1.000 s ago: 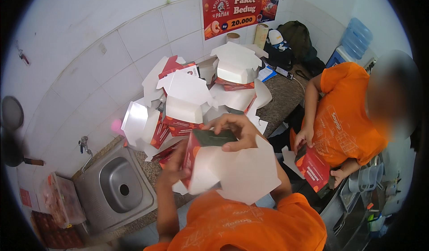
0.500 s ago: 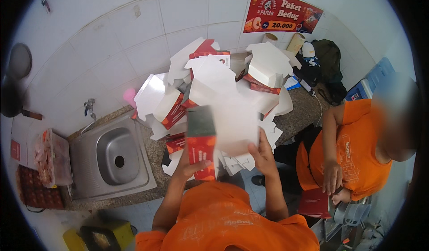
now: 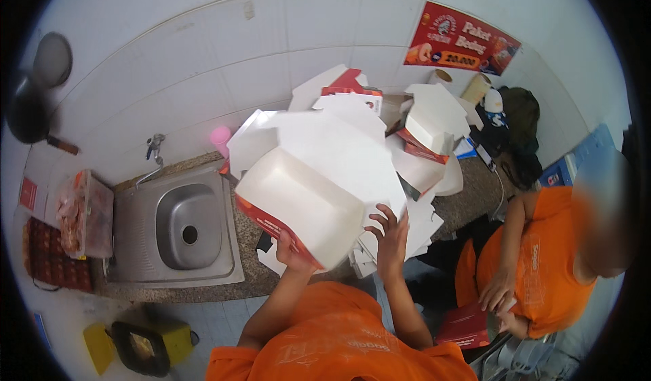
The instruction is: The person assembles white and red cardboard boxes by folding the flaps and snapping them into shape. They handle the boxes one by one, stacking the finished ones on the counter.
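Right now my left hand (image 3: 288, 253) grips the open white carton (image 3: 308, 208) from beneath, fingers mostly hidden; my right hand (image 3: 390, 235) rests its spread fingers on the lid. A pile of folded cartons (image 3: 420, 133) crowds the table (image 3: 475, 191) at twelve o'clock, a steel sink (image 3: 180, 225) sits at nine, and a seated co-worker (image 3: 542, 266) at three.

Place: small food-stall kitchen
Signs: steel sink (image 3: 186, 228) in a stone counter; white-and-red cardboard meal boxes (image 3: 420, 133) piled right of it; white tiled wall (image 3: 203, 62) behind
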`<act>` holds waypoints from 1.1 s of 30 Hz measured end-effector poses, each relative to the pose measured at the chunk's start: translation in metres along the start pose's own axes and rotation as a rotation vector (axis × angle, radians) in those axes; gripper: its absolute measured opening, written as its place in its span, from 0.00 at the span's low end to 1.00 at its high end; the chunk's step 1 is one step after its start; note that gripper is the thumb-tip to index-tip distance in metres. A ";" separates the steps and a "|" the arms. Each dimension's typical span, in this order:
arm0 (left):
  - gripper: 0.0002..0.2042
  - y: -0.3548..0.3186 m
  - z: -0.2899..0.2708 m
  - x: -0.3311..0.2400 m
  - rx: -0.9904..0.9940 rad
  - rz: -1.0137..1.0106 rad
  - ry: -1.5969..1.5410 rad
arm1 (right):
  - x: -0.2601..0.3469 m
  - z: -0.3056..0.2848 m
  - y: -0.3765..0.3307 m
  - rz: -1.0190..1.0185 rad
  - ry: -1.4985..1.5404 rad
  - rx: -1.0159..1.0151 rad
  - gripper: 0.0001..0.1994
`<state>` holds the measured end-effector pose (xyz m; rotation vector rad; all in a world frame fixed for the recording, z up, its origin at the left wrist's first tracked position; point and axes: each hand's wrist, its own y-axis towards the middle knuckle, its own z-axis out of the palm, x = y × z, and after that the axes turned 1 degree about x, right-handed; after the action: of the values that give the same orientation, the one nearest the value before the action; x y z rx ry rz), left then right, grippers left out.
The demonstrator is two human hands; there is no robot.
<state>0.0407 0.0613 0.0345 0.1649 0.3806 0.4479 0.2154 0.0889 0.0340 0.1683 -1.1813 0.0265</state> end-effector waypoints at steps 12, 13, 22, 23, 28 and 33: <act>0.44 -0.015 -0.017 -0.028 0.031 -0.195 0.587 | 0.017 -0.018 -0.017 -0.219 -0.535 0.395 0.47; 0.43 -0.011 -0.015 -0.040 0.079 -0.220 0.703 | 0.019 -0.019 -0.016 -0.294 -0.686 0.427 0.46; 0.36 -0.012 -0.021 -0.072 0.327 -0.328 1.125 | 0.015 -0.009 -0.025 -0.216 -0.716 0.402 0.36; 0.37 -0.014 -0.018 -0.072 0.365 -0.324 1.144 | 0.020 -0.008 -0.025 -0.198 -0.707 0.394 0.35; 0.57 -0.003 0.013 -0.053 0.410 0.035 0.937 | 0.078 -0.020 0.030 -0.492 -0.706 0.375 0.24; 0.54 0.002 0.018 -0.057 0.380 -0.014 0.944 | 0.131 0.004 0.138 -0.662 -0.584 -0.030 0.31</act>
<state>-0.0008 0.0361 0.0700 0.3159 1.3958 0.4151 0.2471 0.2153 0.1724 0.5610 -1.6524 -0.6600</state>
